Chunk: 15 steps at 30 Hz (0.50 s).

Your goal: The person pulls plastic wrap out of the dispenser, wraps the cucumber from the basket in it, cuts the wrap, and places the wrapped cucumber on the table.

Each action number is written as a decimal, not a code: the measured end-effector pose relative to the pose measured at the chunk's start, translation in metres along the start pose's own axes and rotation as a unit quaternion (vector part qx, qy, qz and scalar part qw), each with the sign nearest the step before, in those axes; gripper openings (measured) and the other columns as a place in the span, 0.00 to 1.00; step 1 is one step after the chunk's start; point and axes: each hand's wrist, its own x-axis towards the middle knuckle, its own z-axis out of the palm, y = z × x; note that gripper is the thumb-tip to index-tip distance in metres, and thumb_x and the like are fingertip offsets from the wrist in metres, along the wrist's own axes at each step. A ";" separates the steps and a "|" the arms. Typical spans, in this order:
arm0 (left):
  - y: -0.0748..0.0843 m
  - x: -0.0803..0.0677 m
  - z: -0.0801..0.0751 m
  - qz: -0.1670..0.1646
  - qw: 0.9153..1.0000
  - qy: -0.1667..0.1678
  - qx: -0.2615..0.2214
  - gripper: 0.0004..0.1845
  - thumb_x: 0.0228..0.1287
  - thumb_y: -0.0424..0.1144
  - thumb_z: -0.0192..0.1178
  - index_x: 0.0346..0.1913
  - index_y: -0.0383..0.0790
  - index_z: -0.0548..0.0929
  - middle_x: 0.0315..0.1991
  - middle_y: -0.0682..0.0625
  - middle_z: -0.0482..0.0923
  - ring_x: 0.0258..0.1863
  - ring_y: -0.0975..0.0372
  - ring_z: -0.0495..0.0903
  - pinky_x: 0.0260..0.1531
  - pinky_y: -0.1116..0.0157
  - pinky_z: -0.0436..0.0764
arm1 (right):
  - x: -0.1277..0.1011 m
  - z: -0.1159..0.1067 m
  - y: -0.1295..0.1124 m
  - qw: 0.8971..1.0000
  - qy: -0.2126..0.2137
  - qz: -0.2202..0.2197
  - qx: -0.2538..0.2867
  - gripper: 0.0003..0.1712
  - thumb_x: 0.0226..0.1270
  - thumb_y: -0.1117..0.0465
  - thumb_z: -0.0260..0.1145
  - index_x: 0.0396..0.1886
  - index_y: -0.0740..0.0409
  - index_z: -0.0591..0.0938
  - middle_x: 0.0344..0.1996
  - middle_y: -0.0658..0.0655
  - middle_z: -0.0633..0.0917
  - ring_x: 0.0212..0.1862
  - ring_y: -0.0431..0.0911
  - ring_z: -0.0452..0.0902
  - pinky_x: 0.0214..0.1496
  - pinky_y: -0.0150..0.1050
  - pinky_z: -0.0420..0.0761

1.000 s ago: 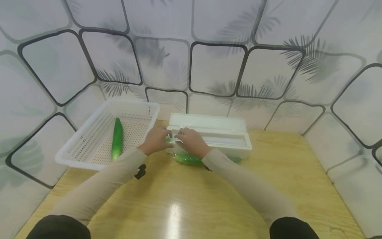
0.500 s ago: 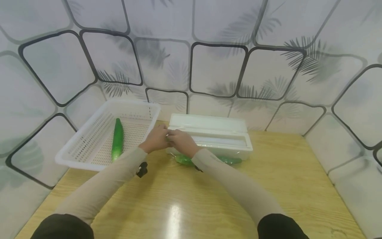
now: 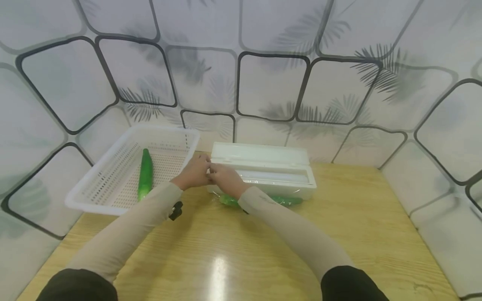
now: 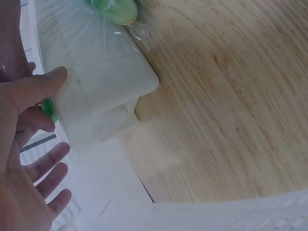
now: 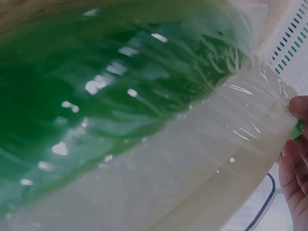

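A white cling film dispenser box [image 3: 260,155] stands with its lid raised, a roll of film [image 3: 276,176] inside. Clear film runs over its front onto a cucumber [image 3: 227,200], lying along the box with its middle behind my right forearm. Both hands meet at the box's left end. In the right wrist view, my right hand [image 5: 296,168] pinches a small green slide cutter [image 5: 297,130] between thumb and fingers. My left hand [image 4: 29,159] has its thumb laid against the box corner by the slide cutter, its lower fingers loosely spread.
At the left stands a white perforated basket [image 3: 94,205] with one cucumber [image 3: 145,173] in it. The wooden table [image 3: 278,255] reaches a patterned wall [image 3: 271,83] behind the box and on both sides.
My right hand has shifted left until it touches my left hand at the box's end, uncovering more of the roll. The left hand stays nearly in place.
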 end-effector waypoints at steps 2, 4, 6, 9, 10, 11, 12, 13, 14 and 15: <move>0.000 0.000 -0.001 -0.003 1.000 -0.004 0.000 0.22 0.50 0.51 0.68 0.39 0.33 0.84 0.42 0.41 0.77 0.41 0.52 0.71 0.44 0.55 0.73 | 0.000 -0.001 0.000 1.000 -0.007 0.001 0.000 0.15 0.58 0.64 0.66 0.46 0.54 0.83 0.48 0.55 0.82 0.52 0.44 0.79 0.55 0.28 0.78; 0.001 -0.001 -0.001 -0.003 1.000 -0.008 0.006 0.22 0.50 0.50 0.67 0.40 0.34 0.83 0.41 0.42 0.77 0.40 0.53 0.71 0.43 0.56 0.73 | 0.000 0.000 0.001 1.000 -0.012 0.003 -0.002 0.15 0.57 0.64 0.66 0.46 0.52 0.84 0.50 0.55 0.82 0.54 0.45 0.79 0.58 0.29 0.77; 0.001 0.000 -0.001 -0.001 1.000 -0.010 0.017 0.21 0.50 0.49 0.67 0.39 0.35 0.84 0.38 0.43 0.76 0.38 0.55 0.70 0.41 0.58 0.72 | 0.000 0.001 0.002 1.000 -0.013 0.006 -0.002 0.15 0.57 0.65 0.66 0.46 0.51 0.84 0.52 0.55 0.81 0.55 0.46 0.78 0.59 0.29 0.76; 0.001 0.000 -0.001 0.002 0.999 -0.013 0.032 0.20 0.50 0.49 0.67 0.40 0.37 0.84 0.34 0.46 0.74 0.34 0.57 0.68 0.36 0.62 0.70 | -0.002 0.002 0.003 1.000 -0.008 0.012 0.011 0.16 0.58 0.67 0.66 0.47 0.52 0.83 0.53 0.57 0.81 0.55 0.47 0.78 0.60 0.31 0.76; 0.001 0.000 -0.001 0.003 0.999 -0.013 0.035 0.20 0.50 0.49 0.67 0.41 0.38 0.84 0.33 0.47 0.73 0.33 0.58 0.67 0.35 0.63 0.69 | -0.003 0.002 0.002 1.000 -0.007 0.013 0.020 0.17 0.58 0.68 0.65 0.47 0.52 0.83 0.53 0.58 0.81 0.55 0.47 0.78 0.60 0.32 0.76; 0.001 0.000 -0.001 0.002 0.999 -0.014 0.036 0.21 0.50 0.49 0.68 0.43 0.38 0.84 0.33 0.47 0.73 0.32 0.59 0.67 0.34 0.64 0.69 | -0.003 0.002 0.002 0.999 -0.007 0.014 0.028 0.17 0.58 0.68 0.65 0.48 0.53 0.82 0.53 0.58 0.81 0.55 0.48 0.77 0.60 0.32 0.76; 0.001 0.000 -0.001 0.001 0.999 -0.016 0.036 0.22 0.49 0.49 0.68 0.44 0.38 0.83 0.32 0.48 0.72 0.32 0.59 0.67 0.33 0.65 0.68 | -0.004 0.001 0.002 0.999 -0.008 0.015 0.038 0.17 0.59 0.69 0.64 0.48 0.54 0.82 0.53 0.59 0.81 0.55 0.49 0.77 0.60 0.33 0.76; 0.001 0.000 -0.001 0.001 0.999 -0.017 0.036 0.22 0.49 0.48 0.69 0.46 0.39 0.83 0.32 0.48 0.72 0.31 0.59 0.67 0.32 0.65 0.68 | -0.005 0.000 0.001 0.999 -0.010 0.017 0.044 0.17 0.59 0.69 0.64 0.49 0.55 0.82 0.53 0.59 0.80 0.55 0.49 0.77 0.60 0.34 0.76; 0.001 -0.001 -0.001 0.001 0.999 -0.018 0.035 0.23 0.49 0.48 0.69 0.47 0.39 0.83 0.32 0.48 0.72 0.31 0.60 0.67 0.31 0.66 0.68 | -0.005 -0.001 0.001 0.998 -0.015 0.020 0.050 0.17 0.59 0.69 0.64 0.50 0.55 0.81 0.54 0.59 0.80 0.56 0.49 0.77 0.61 0.34 0.76; 0.001 -0.001 -0.001 0.000 0.999 -0.019 0.035 0.24 0.49 0.49 0.69 0.48 0.40 0.83 0.32 0.49 0.72 0.31 0.60 0.67 0.31 0.67 0.68 | -0.006 -0.002 0.001 0.998 -0.022 0.025 0.058 0.18 0.60 0.68 0.63 0.50 0.55 0.80 0.54 0.59 0.80 0.57 0.50 0.76 0.62 0.35 0.75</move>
